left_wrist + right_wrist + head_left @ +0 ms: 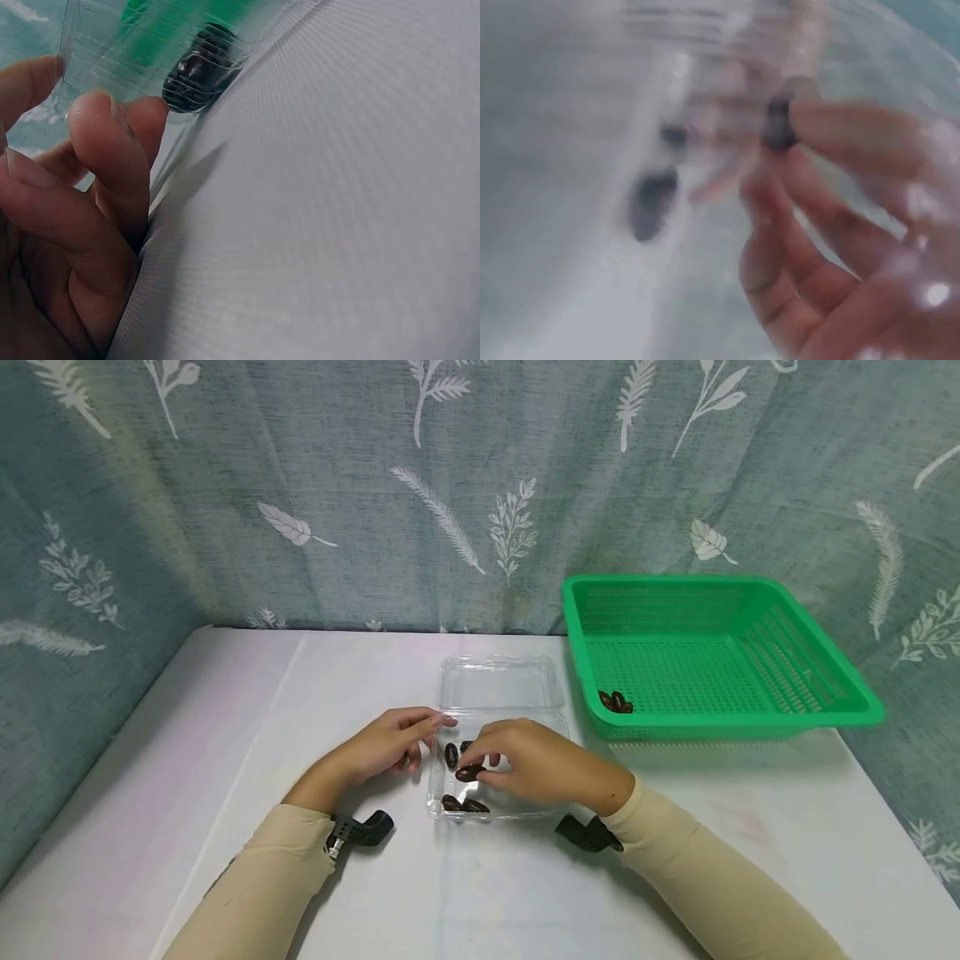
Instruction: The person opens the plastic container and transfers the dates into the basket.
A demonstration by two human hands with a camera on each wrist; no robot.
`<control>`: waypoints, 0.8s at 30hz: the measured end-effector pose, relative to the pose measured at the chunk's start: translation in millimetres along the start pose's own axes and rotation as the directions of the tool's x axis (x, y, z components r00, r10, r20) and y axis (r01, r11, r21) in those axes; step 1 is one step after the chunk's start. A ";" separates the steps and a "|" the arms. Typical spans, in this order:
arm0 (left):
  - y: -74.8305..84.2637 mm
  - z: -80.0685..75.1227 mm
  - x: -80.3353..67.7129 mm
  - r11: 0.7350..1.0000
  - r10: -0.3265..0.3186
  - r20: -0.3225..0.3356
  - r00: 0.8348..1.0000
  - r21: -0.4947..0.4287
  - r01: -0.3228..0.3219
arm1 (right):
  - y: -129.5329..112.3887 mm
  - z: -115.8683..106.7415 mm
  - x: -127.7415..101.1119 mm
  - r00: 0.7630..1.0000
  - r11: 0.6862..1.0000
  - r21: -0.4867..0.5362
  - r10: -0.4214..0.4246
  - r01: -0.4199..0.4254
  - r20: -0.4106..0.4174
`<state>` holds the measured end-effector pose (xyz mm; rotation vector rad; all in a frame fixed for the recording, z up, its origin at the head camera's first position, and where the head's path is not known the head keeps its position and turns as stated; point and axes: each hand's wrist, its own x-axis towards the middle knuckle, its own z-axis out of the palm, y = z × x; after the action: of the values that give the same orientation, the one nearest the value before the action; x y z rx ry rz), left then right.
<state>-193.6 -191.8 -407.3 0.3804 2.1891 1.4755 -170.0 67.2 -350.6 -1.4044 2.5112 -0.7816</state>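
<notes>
White cloth (495,893) is covering the table, and two beige sleeves (262,877) are extending over it from the near side. Black wrist mounts (363,828) are projecting inward, one at each cuff. Between the hands a clear box (525,815) is standing open. Nearest inside it, two brown pieces (476,806) are lying at the near left corner. Just beyond, the right hand (536,760) is occupying the space over the box from the right, thumb and fingertips nearly together, and is pinching one held piece (471,773); the right wrist view is showing this grip, though blurred. Whether the held piece is touching the box floor, I cannot tell. Slightly farther, a third piece (451,755) is resting near the left wall, and a fourth piece (466,746) is showing only in part behind the right hand's fingers. At the left rim, the left hand (397,743) is touching the box, its fingers loosely bent; whether they are pinching the rim, I cannot tell. Behind, the lid (498,683) is lying folded back. To the right, a green basket (712,721) is standing with several brown pieces (617,702) lying in its near left corner. Farthest off, a leaf-patterned curtain (360,527) is hanging behind the table.
</notes>
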 end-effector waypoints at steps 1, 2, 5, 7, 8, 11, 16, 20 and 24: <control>-0.1 -0.2 -0.2 1.000 0.001 0.000 1.000 -0.001 -0.001 | -0.9 -4.3 -1.4 1.000 1.000 0.004 -0.004 0.004 -0.026; 0.1 -0.2 -0.5 1.000 0.002 0.000 1.000 -0.003 -0.002 | -1.3 -8.4 -2.8 0.998 1.000 0.007 -0.011 0.012 -0.055; 0.0 0.0 -1.0 1.000 0.000 -0.002 1.000 -0.009 0.000 | -2.0 -21.4 -8.3 0.988 0.999 0.022 -0.022 0.025 -0.153; 0.1 0.4 -1.3 1.000 -0.003 -0.001 1.000 -0.010 0.003 | -1.5 -30.0 -12.4 0.976 0.999 0.028 -0.025 0.032 -0.215; 0.1 0.6 -1.4 1.000 -0.003 -0.002 1.000 -0.010 0.003 | -1.3 -34.2 -14.8 0.969 0.999 0.029 -0.025 0.033 -0.247; -0.2 0.9 -1.4 1.000 -0.002 -0.002 1.000 -0.012 0.002 | 0.6 -46.4 -21.8 0.942 0.999 0.042 -0.012 0.028 -0.335; -1.7 -0.1 -0.2 1.000 -0.003 -0.001 1.000 -0.005 0.003 | 9.4 -63.6 -31.1 0.877 0.998 0.054 0.003 0.026 -0.480; -1.4 0.2 -0.3 1.000 -0.009 0.003 1.000 -0.009 0.009 | 21.6 -74.9 -38.7 0.810 0.998 0.057 0.051 -0.022 -0.584; -0.9 1.0 0.3 1.000 -0.012 0.006 1.000 -0.012 0.012 | 35.2 -85.2 -46.5 0.748 0.989 0.080 0.145 -0.123 -0.648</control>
<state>-193.3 -191.2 -408.4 0.3667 2.1727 1.4788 -203.2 151.7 -301.4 -1.0287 3.0252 -1.4915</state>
